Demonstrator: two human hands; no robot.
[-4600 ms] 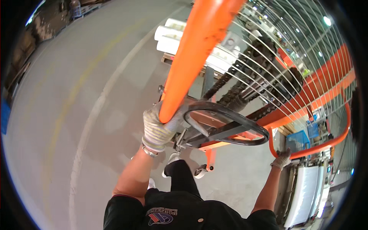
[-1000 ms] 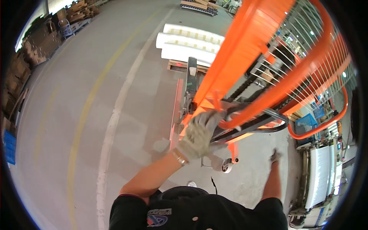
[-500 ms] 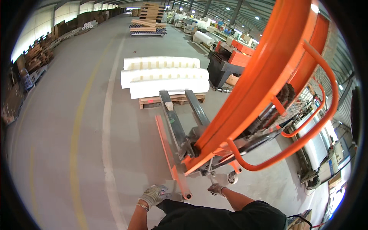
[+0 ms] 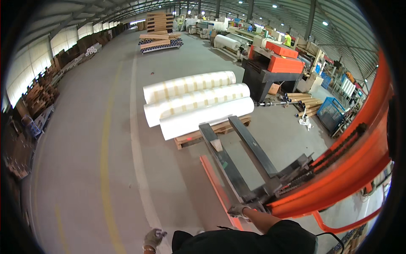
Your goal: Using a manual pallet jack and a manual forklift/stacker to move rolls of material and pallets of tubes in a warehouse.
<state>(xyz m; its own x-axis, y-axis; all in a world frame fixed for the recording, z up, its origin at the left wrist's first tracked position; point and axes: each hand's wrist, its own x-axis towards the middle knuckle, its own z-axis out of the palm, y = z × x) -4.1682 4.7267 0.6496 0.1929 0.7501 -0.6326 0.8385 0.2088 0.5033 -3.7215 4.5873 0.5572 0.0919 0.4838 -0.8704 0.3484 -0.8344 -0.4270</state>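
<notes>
Low at the bottom is my left hand (image 4: 154,238), in a pale knit glove, over the grey floor with its fingers loosely apart and nothing visible in them. My right hand (image 4: 238,211), also gloved, hangs with curled fingers and holds nothing I can see. It overlaps the orange base leg (image 4: 213,180) of a lift stacker; whether it touches is unclear. The stacker's orange mast (image 4: 338,178) leans across the right side. Its two dark forks (image 4: 253,146) point at a wooden pallet (image 4: 185,142) bearing three large white rolls (image 4: 207,113). A small pale block (image 4: 216,145) rests on the left fork.
Beyond the rolls at right stands a black and orange machine (image 4: 275,70), with cardboard tubes (image 4: 311,106) and a blue crate (image 4: 331,112) nearby. Stacked tubes (image 4: 160,40) stand farther back. Yellow floor lines (image 4: 105,169) run along the left, near wood piles (image 4: 40,93).
My view has turned and come closer to the rolls. The stacker's mast has shifted lower and right in view. My left hand sits lower; my right hand now overlaps the orange leg.
</notes>
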